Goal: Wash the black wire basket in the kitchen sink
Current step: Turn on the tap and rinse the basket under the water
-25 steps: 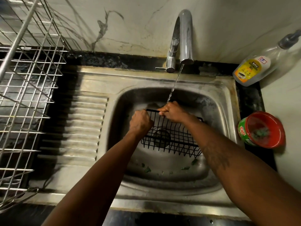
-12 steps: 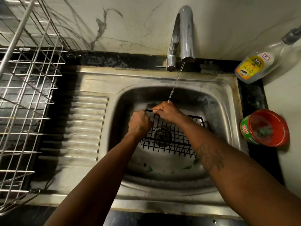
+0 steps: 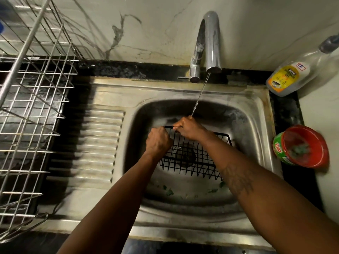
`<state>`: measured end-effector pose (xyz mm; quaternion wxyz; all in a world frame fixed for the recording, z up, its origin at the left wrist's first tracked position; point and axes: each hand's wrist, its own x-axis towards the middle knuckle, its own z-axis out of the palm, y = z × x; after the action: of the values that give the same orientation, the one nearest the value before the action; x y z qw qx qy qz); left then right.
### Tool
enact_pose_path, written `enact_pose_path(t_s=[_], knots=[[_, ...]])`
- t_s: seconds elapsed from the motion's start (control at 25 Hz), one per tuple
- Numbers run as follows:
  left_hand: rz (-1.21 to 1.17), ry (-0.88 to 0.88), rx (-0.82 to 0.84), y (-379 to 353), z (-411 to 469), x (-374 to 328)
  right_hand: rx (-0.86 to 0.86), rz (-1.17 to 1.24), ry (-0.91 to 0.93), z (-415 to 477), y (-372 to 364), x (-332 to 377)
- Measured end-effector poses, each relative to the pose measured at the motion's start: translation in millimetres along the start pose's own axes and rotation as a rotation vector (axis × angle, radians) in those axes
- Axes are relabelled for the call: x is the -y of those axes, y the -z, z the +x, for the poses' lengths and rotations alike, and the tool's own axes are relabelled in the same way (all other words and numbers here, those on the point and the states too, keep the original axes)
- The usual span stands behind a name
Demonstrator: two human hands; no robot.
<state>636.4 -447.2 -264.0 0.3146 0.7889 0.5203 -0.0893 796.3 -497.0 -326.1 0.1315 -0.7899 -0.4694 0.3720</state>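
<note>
The black wire basket (image 3: 194, 162) is held inside the steel sink (image 3: 256, 136), above the drain. My left hand (image 3: 158, 141) is closed around the basket's left end. My right hand (image 3: 187, 128) grips the far rim of the basket with the fingers curled over the wire. A thin stream of water from the chrome tap (image 3: 209, 46) lands on my right hand's knuckles. My right forearm hides part of the basket's right side.
A steel dish rack (image 3: 31, 99) stands at the left beside the ribbed drainboard (image 3: 99, 143). A dish-liquid bottle (image 3: 291, 76) lies at the back right. A red tub with a green scrubber (image 3: 302, 146) sits on the right counter. Green scraps lie on the sink floor.
Both hands keep hold of the basket and have barely shifted; the view has tilted slightly. Water keeps running onto my right hand.
</note>
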Motion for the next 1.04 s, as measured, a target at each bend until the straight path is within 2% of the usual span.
enact_pose_path(t_s=[0.24,0.44,0.56,0.68,0.84,0.96,1.04], knots=[[-0.052,0.038,-0.037,19,8,16,-0.067,-0.025,0.012,-36,34,-46],[-0.032,0.016,-0.061,14,10,13,-0.151,0.006,-0.094,-40,40,-67],[-0.049,0.029,-0.082,7,11,5,-0.244,0.05,0.074,-35,27,-33],[-0.022,0.02,-0.078,4,8,-4,-0.167,0.042,0.108,-28,9,9],[-0.033,0.023,-0.067,5,10,-8,-0.072,-0.144,0.049,-7,5,44],[-0.033,0.03,-0.067,6,13,-1,0.047,-0.112,-0.017,-10,10,24],[-0.053,0.037,-0.083,7,15,8,0.057,-0.047,-0.15,-21,20,-18]])
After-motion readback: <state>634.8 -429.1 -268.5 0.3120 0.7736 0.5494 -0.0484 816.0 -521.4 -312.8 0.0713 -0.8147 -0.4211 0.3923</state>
